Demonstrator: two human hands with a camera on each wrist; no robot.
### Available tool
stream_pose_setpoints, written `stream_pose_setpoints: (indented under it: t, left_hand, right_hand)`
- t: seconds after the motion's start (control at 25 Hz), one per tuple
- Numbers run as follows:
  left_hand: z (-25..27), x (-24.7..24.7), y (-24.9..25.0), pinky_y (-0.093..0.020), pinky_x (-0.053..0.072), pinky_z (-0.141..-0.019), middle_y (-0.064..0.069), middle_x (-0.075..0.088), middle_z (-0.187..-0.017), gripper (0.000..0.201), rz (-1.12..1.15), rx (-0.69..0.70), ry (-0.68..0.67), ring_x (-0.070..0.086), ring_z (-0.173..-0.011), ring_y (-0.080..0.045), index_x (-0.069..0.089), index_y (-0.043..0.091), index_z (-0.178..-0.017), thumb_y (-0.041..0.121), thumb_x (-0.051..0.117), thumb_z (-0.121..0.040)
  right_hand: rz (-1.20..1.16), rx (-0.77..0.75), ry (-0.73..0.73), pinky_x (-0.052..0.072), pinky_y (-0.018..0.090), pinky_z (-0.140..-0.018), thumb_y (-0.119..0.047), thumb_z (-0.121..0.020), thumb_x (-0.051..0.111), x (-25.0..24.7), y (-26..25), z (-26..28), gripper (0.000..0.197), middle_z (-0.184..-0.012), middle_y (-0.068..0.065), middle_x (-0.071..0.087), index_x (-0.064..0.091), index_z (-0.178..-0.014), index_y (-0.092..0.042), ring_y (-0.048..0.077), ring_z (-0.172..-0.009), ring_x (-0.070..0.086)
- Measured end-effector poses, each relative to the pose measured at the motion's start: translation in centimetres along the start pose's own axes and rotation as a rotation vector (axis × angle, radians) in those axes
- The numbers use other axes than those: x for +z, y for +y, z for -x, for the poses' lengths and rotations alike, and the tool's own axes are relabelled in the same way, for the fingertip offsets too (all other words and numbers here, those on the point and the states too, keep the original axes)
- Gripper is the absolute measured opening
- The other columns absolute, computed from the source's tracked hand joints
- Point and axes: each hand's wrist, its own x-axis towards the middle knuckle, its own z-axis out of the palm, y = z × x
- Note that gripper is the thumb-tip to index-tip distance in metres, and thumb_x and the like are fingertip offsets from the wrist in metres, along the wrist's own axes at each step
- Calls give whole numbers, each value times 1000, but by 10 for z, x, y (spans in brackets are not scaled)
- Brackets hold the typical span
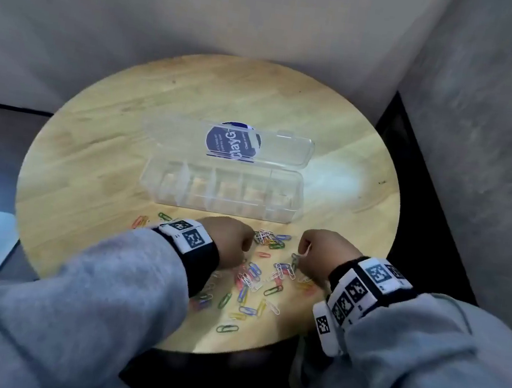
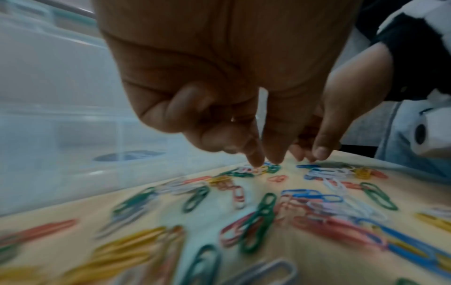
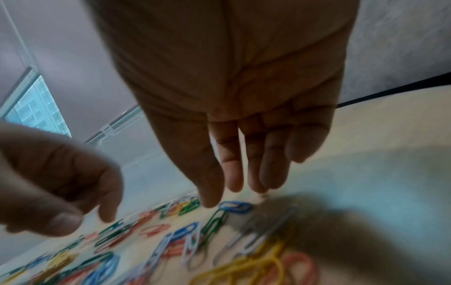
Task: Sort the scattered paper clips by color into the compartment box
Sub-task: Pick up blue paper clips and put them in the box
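Clear compartment box (image 1: pixel 222 189) lengthwise left-right; left hand (image 1: pixel 229 239) pinching clips (image 1: pixel 267 237), right hand (image 1: pixel 322 251) slack-fingered

I see a light, yellowish wood-grain tabletop (image 1: pixel 100 127). The compartment box (image 1: pixel 221 191) is clear plastic, and its lid carries a round dark blue label (image 1: pixel 234 141) with white lettering. The paper clips (image 1: pixel 253 278) I can make out are green, blue, red, yellow, white and orange. Both sleeves (image 1: pixel 98 296) are plain grey. Each black wrist band (image 1: pixel 362 292) bears white blocks printed with black-and-white square code patterns. The wall (image 1: pixel 207 8) behind is pale grey-beige.
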Motion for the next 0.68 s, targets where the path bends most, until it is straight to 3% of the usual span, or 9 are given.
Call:
stream_pose_setpoints:
  t: [0.08,0.2,0.32,0.48,0.56,0.68]
  left_hand:
    - [-8,2,14,-26,36,-62,1,63,-106,20,-52,37,1,59,-95,-22,59,27,-100,18,54,-83]
    - [-15,11,25,-24,29,-55,-1,64,-105,19,-124,90,-53,57,-92,-23,60,24,-100,17,58,-82]
    - [-16,12,21,-25,33,-65,1,64,-107,21,-88,84,-40,58,-97,-22,60,26,-102,20,60,-82]
    - [-14,13,22,-26,35,-68,4,62,-107,24,-65,68,-24,57,-98,-21,59,30,-102,30,65,-78]
    - [-14,15,23,-25,35,-67,3,62,-106,23,-66,77,-34,58,-98,-21,60,28,-100,30,66,-78]
    - [-18,17,26,-25,34,-66,0,64,-106,17,-116,105,-55,59,-97,-23,63,23,-98,28,65,-82]
  right_hand:
    - [72,-37,6,37,24,-71,-21,-88,56,2,0,-8,17,-101,4,62,60,-103,-12,22,-94,57]
    - [128,-77,-4,41,26,-76,-20,-89,56,6,1,-16,17,-109,9,64,61,-100,-9,25,-102,58]
    - [143,-73,-22,45,29,-79,-21,-87,58,5,3,-19,22,-109,11,65,64,-101,-6,27,-102,60]
    - [122,-74,-25,45,28,-76,-18,-86,56,6,4,-19,22,-107,11,66,66,-100,-4,27,-100,61]
    - [103,-85,-40,44,27,-73,-15,-85,55,5,3,-18,20,-104,11,66,67,-97,-4,27,-98,61]
    - [-106,-70,-45,44,23,-64,-11,-82,60,-1,8,-16,5,-81,1,62,63,-84,-14,21,-81,59]
